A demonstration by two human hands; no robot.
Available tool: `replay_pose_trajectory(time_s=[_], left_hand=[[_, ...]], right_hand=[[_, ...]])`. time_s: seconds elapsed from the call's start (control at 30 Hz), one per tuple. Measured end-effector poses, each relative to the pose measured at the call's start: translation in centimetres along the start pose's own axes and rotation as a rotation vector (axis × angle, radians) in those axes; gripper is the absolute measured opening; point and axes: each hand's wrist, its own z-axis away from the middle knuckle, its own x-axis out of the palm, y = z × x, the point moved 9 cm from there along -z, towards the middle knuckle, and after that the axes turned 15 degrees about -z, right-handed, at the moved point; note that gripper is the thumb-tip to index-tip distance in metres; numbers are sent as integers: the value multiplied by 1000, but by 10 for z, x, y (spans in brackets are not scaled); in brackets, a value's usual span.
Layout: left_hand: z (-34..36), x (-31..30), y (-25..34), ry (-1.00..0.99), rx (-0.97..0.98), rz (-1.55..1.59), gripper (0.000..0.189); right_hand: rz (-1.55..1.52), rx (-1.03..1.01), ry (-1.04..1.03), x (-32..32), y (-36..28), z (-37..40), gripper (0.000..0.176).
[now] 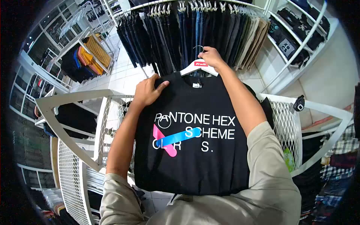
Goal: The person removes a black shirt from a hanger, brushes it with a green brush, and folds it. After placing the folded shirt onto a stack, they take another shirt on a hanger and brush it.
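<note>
Pale square floor tiles point(125, 78) run beneath a curved white metal rail point(150, 10) hung with a dense row of black, blue and tan trousers point(195, 35). White frames with diamond-patterned metal mesh point(287, 125) flank me. In front of my body I have the black, smooth-looking fabric T-shirt point(195, 112), its white block lettering crossed by a pink strip and a blue strip. My right hand point(212, 58) pinches the top of the smooth white hanger with a red label point(201, 64), near its thin curved metal hook; my left hand point(150, 90) lies at the shirt's shoulder, thumb spread from the fingers.
</note>
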Motion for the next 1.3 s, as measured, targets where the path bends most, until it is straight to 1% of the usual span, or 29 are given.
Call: replay_pose_trajectory(time_s=[0.03, 0.07, 0.1, 0.13, 0.17, 0.2, 0.23, 0.27, 0.3, 0.37, 0.4, 0.43, 0.5, 0.63, 0.7, 0.77, 0.83, 0.87, 0.9, 1.0, 1.1, 1.17, 1.23, 1.27, 1.3], left_hand=[[2, 1, -2, -10, -25, 25, 66], [1, 3, -7, 93, 6, 35, 68], [3, -1, -6, 92, 0, 35, 68], [3, -2, -4, 37, -16, 50, 65], [3, -1, -2, -17, -30, 63, 63], [1, -2, -2, -17, -25, 62, 63], [0, 2, -8, -48, -64, 170, 57], [-2, 6, -14, -80, -103, 277, 51], [-5, 14, -19, -81, -97, 274, 51], [-11, 28, -32, -26, -59, 580, 40], [-13, 30, -32, -95, -29, 603, 33], [-13, 30, -33, -95, -30, 599, 33], [-13, 37, -37, -172, -100, 666, 31], [-15, 28, -27, -113, -38, 581, 32], [-13, 20, -25, -90, -5, 470, 35], [-10, 10, -21, -109, 5, 454, 35], [-4, 1, -19, -126, 20, 438, 36], [-2, -6, -16, -101, 19, 436, 37], [-1, -10, -16, -76, 17, 433, 38], [0, -23, -7, -11, 40, 375, 40], [-3, -31, -1, 25, 58, 326, 39], [-12, -36, -4, 40, 53, 307, 38], [-9, -40, -1, 53, 48, 293, 38], [-6, -43, -1, 75, 37, 329, 39], [-5, -45, -1, 97, 28, 366, 40]], right_hand=[[2, 5, -11, 5, -6, 6, 68], [-56, 30, 40, 5, -11, 13, 67], [-115, 52, 94, 4, -10, 17, 66], [-58, 2, 160, 6, -17, 20, 59], [-57, -1, 161, 10, -21, 23, 59], [49, -49, 213, 8, -29, 28, 58], [155, -93, 269, 5, -38, 35, 57], [119, -80, 238, 6, -41, 38, 57], [116, -80, 244, 4, -43, 40, 57], [74, -60, 186, 9, -44, 40, 60], [64, -58, 184, 10, -46, 42, 62], [61, -58, 183, 12, -47, 45, 62], [73, -44, 64, 23, -47, 50, 62], [21, -56, 51, 28, -42, 53, 61], [0, -139, 63, 20, -54, 55, 59], [48, -261, 213, 3, -85, 69, 57], [-43, -260, 182, 0, -84, 64, 57], [-36, -267, 143, 1, -83, 62, 58], [-108, -207, 83, 7, -76, 60, 60], [-63, -163, -63, 28, -63, 74, 60], [-122, -160, -192, 46, -68, 89, 63], [-106, -159, -179, 46, -77, 86, 65], [-28, -186, -171, 43, -81, 90, 65], [-23, -228, -157, 42, -84, 90, 62], [-21, -228, -152, 40, -84, 88, 62]])
